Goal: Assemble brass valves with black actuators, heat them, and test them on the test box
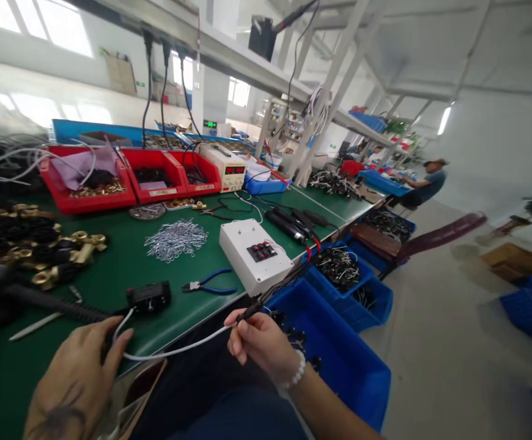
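Note:
My right hand (pixel 257 342) is closed in a pinch on a white wire (pixel 178 350) where it meets a black probe tip (pixel 252 313) near the bench's front edge. The wire curves left to a small black switch part (pixel 149 297) on the green mat. My left hand (pixel 80 379) rests at the bench edge over the wire's left end, fingers curled around it, next to a black coiled cord (pixel 59 308). Blue-handled pliers (pixel 211 284) lie just beyond the wire.
A white test box (pixel 247 253) with red buttons sits mid-bench, beside a pile of metal clips (pixel 177 238). Brass fittings (pixel 41 244) lie left, red bins (pixel 87 198) behind. Blue bins (pixel 339 354) stand at the right. A person (pixel 424 180) sits far off.

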Demonstrator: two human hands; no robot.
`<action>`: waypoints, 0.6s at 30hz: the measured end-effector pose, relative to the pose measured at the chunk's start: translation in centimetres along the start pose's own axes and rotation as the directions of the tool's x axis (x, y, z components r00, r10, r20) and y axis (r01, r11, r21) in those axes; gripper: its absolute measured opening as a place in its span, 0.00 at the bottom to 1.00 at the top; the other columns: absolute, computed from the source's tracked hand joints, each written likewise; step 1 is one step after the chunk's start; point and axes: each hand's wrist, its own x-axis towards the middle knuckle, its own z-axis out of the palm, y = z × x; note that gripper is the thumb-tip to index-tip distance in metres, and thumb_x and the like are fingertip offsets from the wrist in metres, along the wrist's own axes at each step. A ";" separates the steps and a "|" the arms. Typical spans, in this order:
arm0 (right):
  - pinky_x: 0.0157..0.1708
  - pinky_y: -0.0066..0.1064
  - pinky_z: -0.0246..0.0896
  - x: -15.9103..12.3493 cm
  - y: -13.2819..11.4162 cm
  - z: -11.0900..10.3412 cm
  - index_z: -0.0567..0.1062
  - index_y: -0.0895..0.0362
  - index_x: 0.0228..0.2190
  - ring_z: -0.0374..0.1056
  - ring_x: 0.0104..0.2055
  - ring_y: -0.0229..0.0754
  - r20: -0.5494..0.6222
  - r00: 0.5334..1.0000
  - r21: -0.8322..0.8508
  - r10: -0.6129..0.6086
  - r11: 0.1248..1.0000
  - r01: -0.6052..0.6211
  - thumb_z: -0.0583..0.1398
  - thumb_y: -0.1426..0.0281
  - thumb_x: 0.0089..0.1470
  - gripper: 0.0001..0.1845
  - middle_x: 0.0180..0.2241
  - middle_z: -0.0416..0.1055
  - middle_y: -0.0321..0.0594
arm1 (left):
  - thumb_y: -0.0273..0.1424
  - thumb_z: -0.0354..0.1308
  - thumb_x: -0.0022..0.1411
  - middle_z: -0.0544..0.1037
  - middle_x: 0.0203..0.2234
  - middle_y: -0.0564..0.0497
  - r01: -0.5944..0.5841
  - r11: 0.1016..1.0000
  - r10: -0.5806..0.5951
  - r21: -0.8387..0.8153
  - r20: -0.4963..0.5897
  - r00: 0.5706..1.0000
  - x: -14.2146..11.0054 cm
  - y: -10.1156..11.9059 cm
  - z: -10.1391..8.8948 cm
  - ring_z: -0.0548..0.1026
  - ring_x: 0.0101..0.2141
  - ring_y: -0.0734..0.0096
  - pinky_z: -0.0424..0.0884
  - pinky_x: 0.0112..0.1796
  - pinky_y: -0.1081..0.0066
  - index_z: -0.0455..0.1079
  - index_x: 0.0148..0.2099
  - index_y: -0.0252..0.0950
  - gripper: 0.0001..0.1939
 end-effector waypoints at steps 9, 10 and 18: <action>0.34 0.28 0.64 0.3 0.1 1.7 0.69 0.57 0.58 0.69 0.29 0.33 0.015 1.000 -0.322 -0.017 0.947 0.021 0.65 0.62 0.56 0.30 0.34 0.74 0.38 | 0.47 0.44 0.69 0.82 0.39 0.49 -0.034 0.893 0.153 -0.448 0.231 0.961 -4.1 11.3 0.8 0.81 0.37 0.66 0.77 0.37 0.69 0.73 0.50 0.37 0.24; 0.34 0.28 0.65 0.3 -0.2 1.0 0.71 0.59 0.55 0.68 0.28 0.33 -0.123 0.991 -0.343 -0.058 0.939 0.013 0.66 0.60 0.54 0.30 0.32 0.74 0.37 | 0.45 0.44 0.70 0.82 0.39 0.50 -0.038 0.885 0.167 -0.465 0.240 0.956 -4.3 11.8 1.0 0.81 0.37 0.68 0.77 0.37 0.71 0.75 0.50 0.39 0.23; 0.20 0.21 0.55 3.2 0.3 -11.1 0.68 0.61 0.38 0.58 0.20 0.29 -0.817 0.574 -0.265 -0.057 0.921 -0.285 0.65 0.65 0.55 0.16 0.26 0.66 0.31 | 0.40 0.54 0.69 0.82 0.38 0.57 -0.051 0.822 0.164 -0.567 0.150 0.975 -4.9 12.9 -0.8 0.79 0.33 0.77 0.70 0.28 0.81 0.79 0.46 0.46 0.13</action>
